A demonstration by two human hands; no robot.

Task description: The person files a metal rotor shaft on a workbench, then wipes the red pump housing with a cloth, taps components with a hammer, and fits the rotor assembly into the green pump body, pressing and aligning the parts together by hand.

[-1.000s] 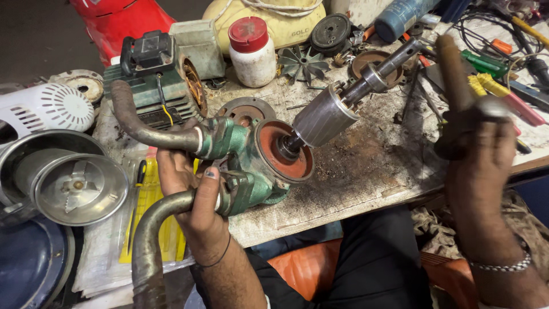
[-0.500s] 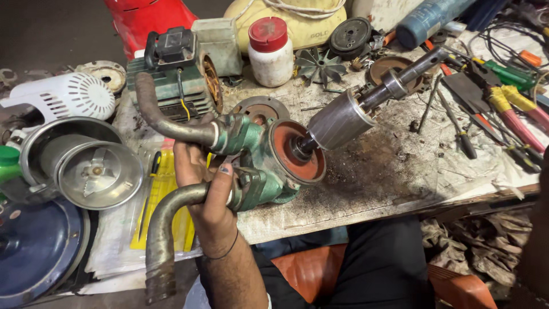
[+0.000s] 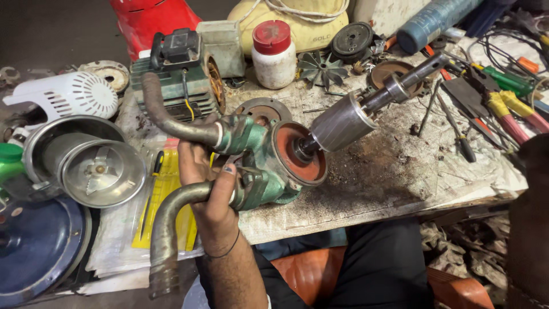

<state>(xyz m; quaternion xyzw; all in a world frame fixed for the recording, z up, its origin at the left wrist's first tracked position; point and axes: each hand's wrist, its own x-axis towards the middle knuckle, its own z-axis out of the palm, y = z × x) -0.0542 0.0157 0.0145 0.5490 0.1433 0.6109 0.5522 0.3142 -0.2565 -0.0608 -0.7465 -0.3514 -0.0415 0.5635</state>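
1. The left hand (image 3: 213, 189) wraps the green cast-metal pump housing with its rust-red round face (image 3: 269, 163); its fingers (image 3: 224, 184) are curled and pressed close together around the body, between the two pipe stubs, thumb hidden behind.
2. The right hand cannot be told: only a dark blurred shape (image 3: 529, 229) shows at the right edge, so I cannot say how its fingers stand.
3. Just above the fingers, a bent grey metal pipe (image 3: 171, 117) runs out of the housing; just below them a second curved grey pipe (image 3: 171, 229) drops toward the wrist.
4. Beyond the fingertips, the grey cylindrical steel rotor on its shaft (image 3: 349, 117) sticks out of the housing's round face, slanting up and away.
5. The housing rests on the near edge of the stained, cloth-covered workbench (image 3: 372, 177).
6. Behind the knuckles stands a green finned motor body with a black box on top (image 3: 177, 74); farther off, a white jar with a red lid (image 3: 273, 54).
7. On the wrist side lie a shiny steel bowl-shaped cover (image 3: 86, 163), a white vented plastic fan cover (image 3: 71, 94) and a yellow flat packet (image 3: 166, 200).
8. Far past the rotor lie screwdrivers with yellow and red handles (image 3: 509, 109).
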